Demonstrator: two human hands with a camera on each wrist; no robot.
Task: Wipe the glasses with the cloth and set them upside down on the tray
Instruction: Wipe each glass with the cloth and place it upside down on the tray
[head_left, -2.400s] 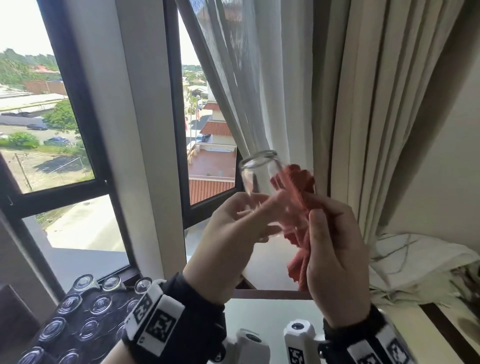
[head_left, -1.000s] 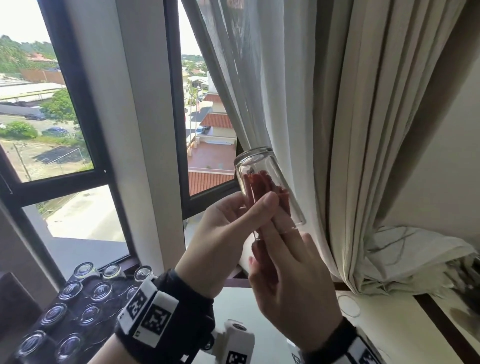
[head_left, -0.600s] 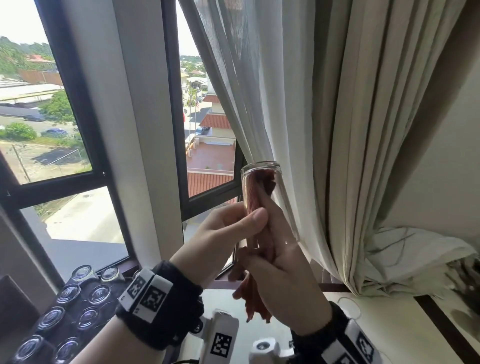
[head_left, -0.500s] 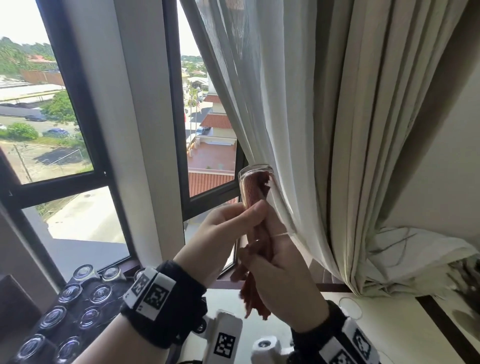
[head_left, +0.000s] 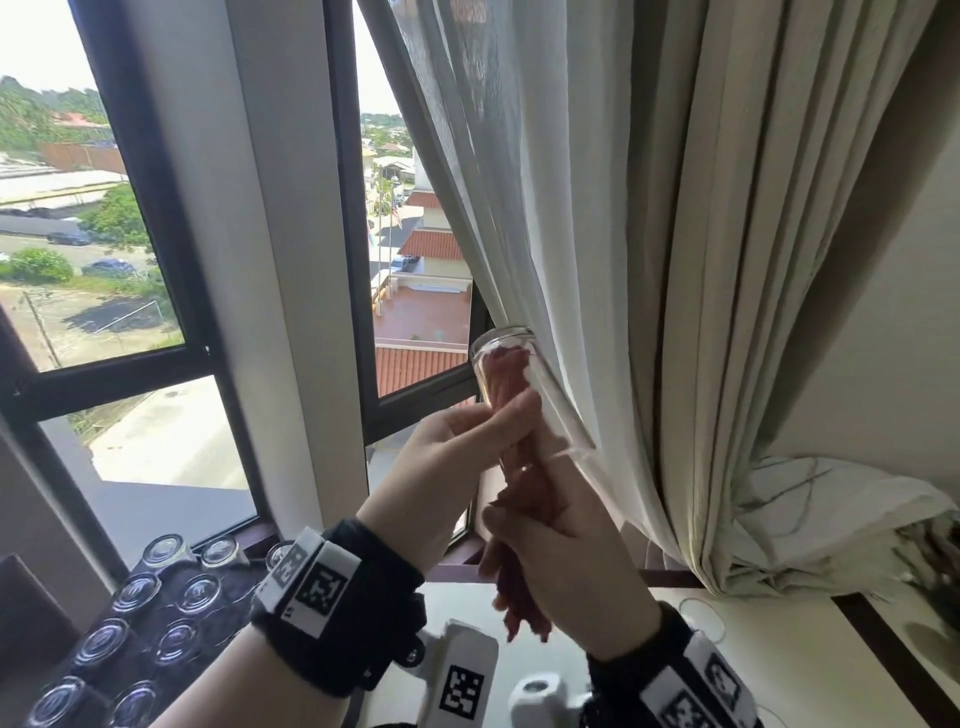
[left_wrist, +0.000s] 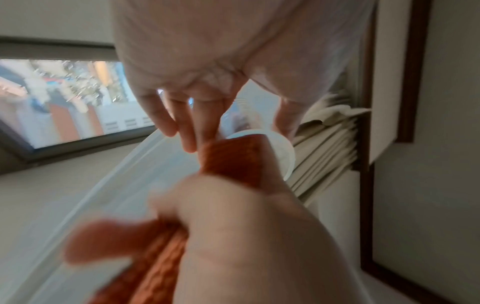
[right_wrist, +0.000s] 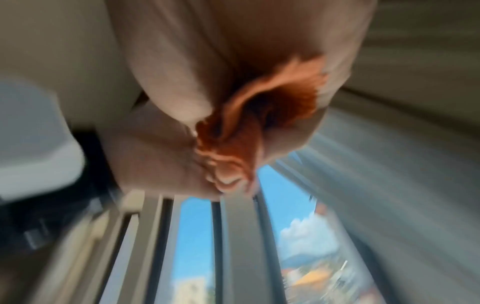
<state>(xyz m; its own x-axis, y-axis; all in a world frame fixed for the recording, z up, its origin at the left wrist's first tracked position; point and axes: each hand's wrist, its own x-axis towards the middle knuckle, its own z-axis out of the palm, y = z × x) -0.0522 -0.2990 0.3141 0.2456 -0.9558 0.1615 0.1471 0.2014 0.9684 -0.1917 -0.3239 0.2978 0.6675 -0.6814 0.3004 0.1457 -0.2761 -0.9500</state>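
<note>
Glass (head_left: 511, 384), clear, is held base-up and tilted by our left hand (head_left: 447, 462), fingers curled round it; our right hand (head_left: 561, 561) below grips the red cloth (head_left: 506, 379) stuffed inside. Left wrist: the mouth faces the right hand (left_wrist: 246, 236). Right wrist: blurred, fist on cloth (right_wrist: 241, 133).

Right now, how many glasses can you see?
10: one glass in the left hand with the cloth inside, nine upside down on the tray; the wrist may hide more.
</note>
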